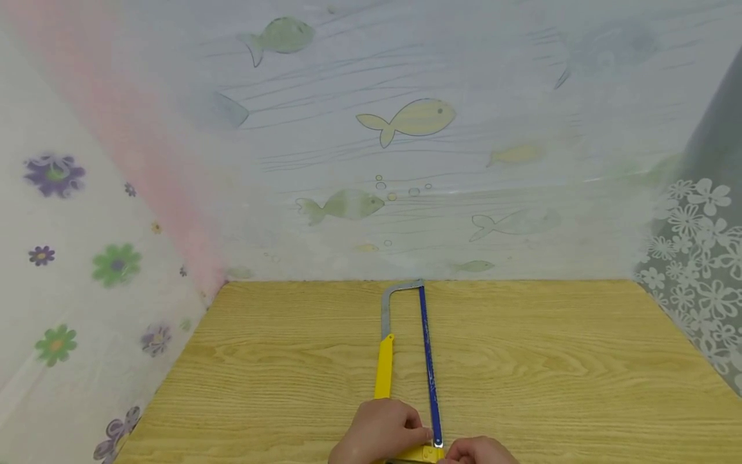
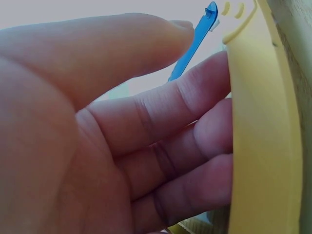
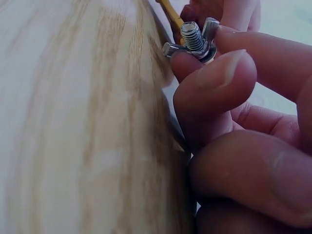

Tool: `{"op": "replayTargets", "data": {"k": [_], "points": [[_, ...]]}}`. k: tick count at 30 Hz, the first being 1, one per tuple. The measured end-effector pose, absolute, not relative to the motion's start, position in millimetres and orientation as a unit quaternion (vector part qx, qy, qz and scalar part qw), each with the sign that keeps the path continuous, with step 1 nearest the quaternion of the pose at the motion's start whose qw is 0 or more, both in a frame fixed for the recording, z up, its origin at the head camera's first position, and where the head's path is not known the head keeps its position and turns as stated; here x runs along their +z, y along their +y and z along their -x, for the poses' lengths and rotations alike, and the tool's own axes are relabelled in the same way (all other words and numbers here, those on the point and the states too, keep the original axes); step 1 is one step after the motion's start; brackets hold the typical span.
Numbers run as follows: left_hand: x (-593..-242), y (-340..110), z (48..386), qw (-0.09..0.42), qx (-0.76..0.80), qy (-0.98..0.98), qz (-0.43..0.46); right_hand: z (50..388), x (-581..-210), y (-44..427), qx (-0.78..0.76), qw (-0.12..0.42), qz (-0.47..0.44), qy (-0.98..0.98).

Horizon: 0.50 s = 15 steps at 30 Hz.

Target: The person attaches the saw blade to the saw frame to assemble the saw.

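Note:
A hacksaw with a yellow and grey frame point(image 1: 384, 370) and a blue blade point(image 1: 429, 361) lies on the wooden table, its far end pointing away. My left hand point(image 1: 382, 428) holds the yellow frame near the handle end. In the left wrist view its fingertips press against the yellow part point(image 2: 263, 131), while the thumb stretches toward the blade's near end. My right hand point(image 1: 481, 450) is beside that end. As the right wrist view shows, its fingers pinch a metal wing nut point(image 3: 210, 29) around a threaded bolt point(image 3: 191, 36). Most of the handle is hidden.
The wood-grain tabletop point(image 1: 278, 361) runs back to a wall covering printed with fish point(image 1: 423, 117). Flower-patterned sheeting point(image 1: 116, 264) borders the left side, and a grey panel with white flowers point(image 1: 710, 296) borders the right.

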<state>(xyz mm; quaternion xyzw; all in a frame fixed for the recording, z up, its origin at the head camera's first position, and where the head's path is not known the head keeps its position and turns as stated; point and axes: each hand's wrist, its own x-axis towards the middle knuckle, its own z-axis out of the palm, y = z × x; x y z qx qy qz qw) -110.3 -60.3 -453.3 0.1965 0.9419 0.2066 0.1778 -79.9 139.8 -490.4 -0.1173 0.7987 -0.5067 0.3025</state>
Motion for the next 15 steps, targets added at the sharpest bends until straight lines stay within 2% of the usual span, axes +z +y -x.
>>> {"op": "replayTargets", "data": {"k": [9,15], "points": [[-452.6,-60.0,110.7,0.188,0.210,0.940,-0.191,80.0,-490.1,138.3,-0.488,0.298,0.124,0.811],[-452.8,-59.5,110.9,0.193,0.208,0.940,-0.188,81.0,-489.1,139.2,-0.491,0.314,0.120,0.804]]}}
